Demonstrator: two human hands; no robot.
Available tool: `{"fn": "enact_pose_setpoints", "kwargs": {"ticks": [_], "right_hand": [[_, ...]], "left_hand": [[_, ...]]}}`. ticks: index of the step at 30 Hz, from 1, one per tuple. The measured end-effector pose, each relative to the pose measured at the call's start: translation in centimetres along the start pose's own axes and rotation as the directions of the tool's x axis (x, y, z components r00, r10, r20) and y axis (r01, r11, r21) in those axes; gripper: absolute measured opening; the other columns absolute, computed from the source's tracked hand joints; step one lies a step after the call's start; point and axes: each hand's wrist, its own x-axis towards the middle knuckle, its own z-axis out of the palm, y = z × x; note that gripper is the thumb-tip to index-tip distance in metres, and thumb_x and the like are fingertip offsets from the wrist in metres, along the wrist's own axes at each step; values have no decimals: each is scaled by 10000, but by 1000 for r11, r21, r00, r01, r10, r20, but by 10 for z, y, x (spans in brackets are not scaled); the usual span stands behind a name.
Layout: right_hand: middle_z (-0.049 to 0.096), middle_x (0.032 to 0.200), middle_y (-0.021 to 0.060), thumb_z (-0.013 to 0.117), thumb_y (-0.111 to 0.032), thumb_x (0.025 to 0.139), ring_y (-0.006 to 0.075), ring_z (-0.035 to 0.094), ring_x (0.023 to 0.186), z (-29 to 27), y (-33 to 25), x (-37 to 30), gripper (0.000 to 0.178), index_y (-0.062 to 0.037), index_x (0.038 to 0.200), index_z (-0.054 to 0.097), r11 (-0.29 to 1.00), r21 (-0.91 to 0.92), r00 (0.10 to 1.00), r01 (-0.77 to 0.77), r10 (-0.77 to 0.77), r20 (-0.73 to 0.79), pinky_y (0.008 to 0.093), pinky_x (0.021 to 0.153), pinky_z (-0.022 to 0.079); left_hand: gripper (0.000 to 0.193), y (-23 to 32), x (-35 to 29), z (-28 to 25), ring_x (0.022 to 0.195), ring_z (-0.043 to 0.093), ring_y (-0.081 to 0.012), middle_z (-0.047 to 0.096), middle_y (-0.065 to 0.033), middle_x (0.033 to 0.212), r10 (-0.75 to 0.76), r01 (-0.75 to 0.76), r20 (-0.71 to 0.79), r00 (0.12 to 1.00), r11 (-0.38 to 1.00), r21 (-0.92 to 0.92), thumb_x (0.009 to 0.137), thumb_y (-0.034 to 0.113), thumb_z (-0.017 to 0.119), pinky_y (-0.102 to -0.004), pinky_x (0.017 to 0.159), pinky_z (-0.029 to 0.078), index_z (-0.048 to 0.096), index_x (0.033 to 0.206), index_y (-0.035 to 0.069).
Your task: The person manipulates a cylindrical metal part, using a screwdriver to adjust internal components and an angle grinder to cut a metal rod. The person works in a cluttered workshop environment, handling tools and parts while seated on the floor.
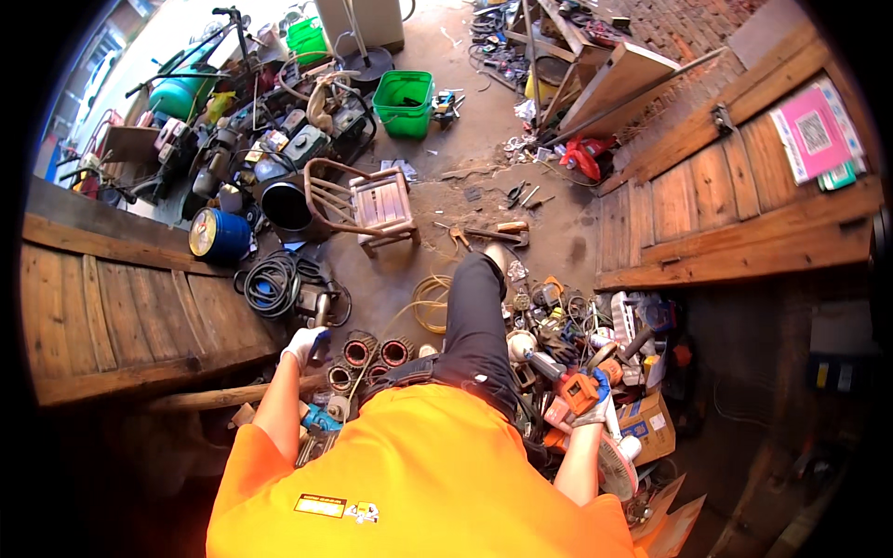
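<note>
My left hand [304, 345], in a white glove with blue on it, is beside a grey metal cylinder-shaped part [322, 309]. Its fingers look curled, but what they grip is too small to make out. Just right of it, several round motor stators [359, 351] with reddish windings lie on the floor. On the right, my gloved right hand [593, 407] is closed on an orange housing [579, 393] with an opening in its face. Below that hand are a round pinkish disc-like thing [616, 470] and a cardboard box [648, 423].
Mixed tools and parts [558, 325] are heaped right of my leg. A coiled black hose [272, 284], blue drum [219, 233] and wooden chair [381, 206] stand ahead left. Further off is a green bucket [403, 104]. Wooden doors [121, 307] flank both sides; a hammer [498, 234] lies ahead.
</note>
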Motion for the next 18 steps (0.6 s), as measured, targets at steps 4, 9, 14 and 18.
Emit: {"fn": "enact_pose_setpoints", "kwargs": {"ticks": [4, 9, 14, 18], "right_hand": [[732, 894, 126, 694, -307, 834, 336, 707, 783, 53, -35, 70, 285, -37, 918, 664, 992, -78, 995, -102, 102, -5, 436, 747, 597], [661, 758, 77, 644, -306, 872, 294, 661, 722, 111, -81, 216, 237, -124, 734, 580, 965, 63, 930, -254, 225, 291, 433, 714, 555], [672, 833, 66, 660, -294, 896, 263, 668, 754, 286, -122, 288, 165, -154, 842, 594, 934, -116, 902, -338, 356, 244, 411, 684, 560], [688, 855, 80, 708, -227, 874, 250, 682, 748, 414, -161, 303, 184, -123, 979, 598, 938, -275, 975, -209, 179, -131, 410, 674, 594]], "left_hand": [[180, 96, 0, 79, 624, 599, -222, 600, -71, 750, 146, -133, 151, 978, 987, -96, 870, 224, 703, -393, 557, 550, 609, 910, 76], [174, 232, 50, 188, 683, 615, -233, 624, -69, 820, 94, 68, 372, 923, 914, -400, 913, 219, 697, -369, 581, 530, 601, 965, 83], [176, 391, 67, 297, 696, 619, -231, 629, -79, 839, 154, 188, 546, 824, 834, -519, 938, 236, 647, -361, 593, 542, 586, 976, 76], [200, 484, 48, 370, 662, 625, -199, 630, -88, 851, 113, 459, 721, 684, 702, -545, 929, 262, 652, -306, 568, 578, 588, 954, 74]]}}
